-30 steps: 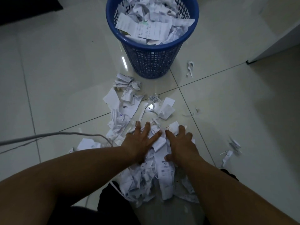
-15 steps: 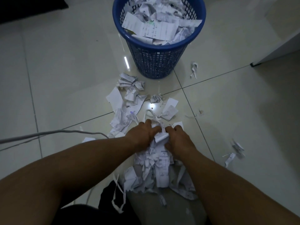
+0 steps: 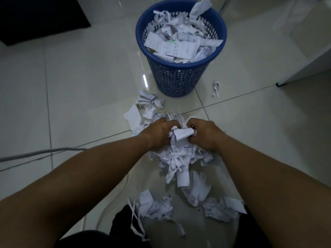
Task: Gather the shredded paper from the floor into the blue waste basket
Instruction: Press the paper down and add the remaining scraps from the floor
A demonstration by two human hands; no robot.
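Left hand (image 3: 157, 134) and right hand (image 3: 206, 136) clutch shredded paper (image 3: 179, 158).

2 bare forearms (image 3: 100, 172), dark clothing (image 3: 123, 221)

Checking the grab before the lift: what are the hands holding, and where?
The left hand and right hand grip the paper bundle at its top, one each side.
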